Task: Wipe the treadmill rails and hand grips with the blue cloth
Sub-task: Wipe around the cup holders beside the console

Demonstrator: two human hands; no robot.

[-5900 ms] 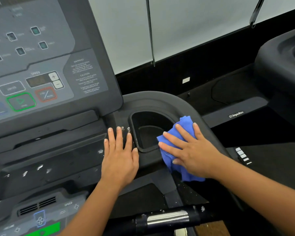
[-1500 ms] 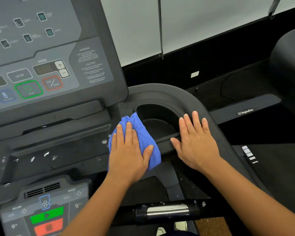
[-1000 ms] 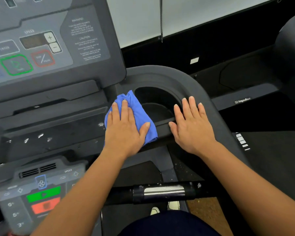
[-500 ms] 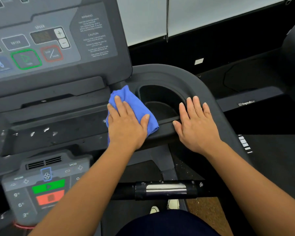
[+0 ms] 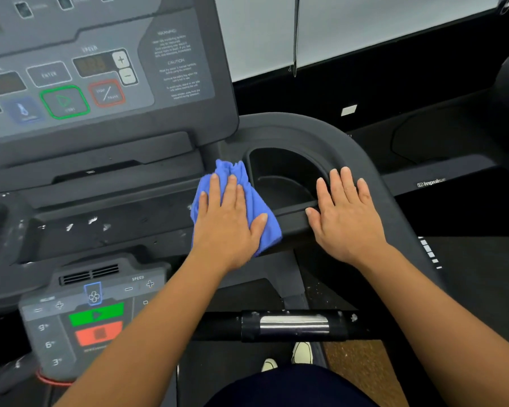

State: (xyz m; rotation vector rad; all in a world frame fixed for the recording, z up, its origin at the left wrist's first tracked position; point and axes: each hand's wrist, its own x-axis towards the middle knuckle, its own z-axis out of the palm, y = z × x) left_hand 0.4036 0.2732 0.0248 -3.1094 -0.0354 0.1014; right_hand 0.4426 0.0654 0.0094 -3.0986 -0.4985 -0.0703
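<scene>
Left hand (image 5: 227, 227) presses blue cloth (image 5: 232, 173) with flat fingers (image 5: 215, 189); right hand (image 5: 348, 221) rests flat, empty, on rail (image 5: 315, 127); even pressure advised.

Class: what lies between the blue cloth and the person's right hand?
Head view: only bare black ledge fronting the cup holder separates blue cloth from right hand.

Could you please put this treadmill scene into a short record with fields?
left grip: flat on the cloth, pressing it down left of the cup holder
right grip: flat and bare on the rail, right of the cup holder
bar: nearer the person, touched by neither grip
</scene>
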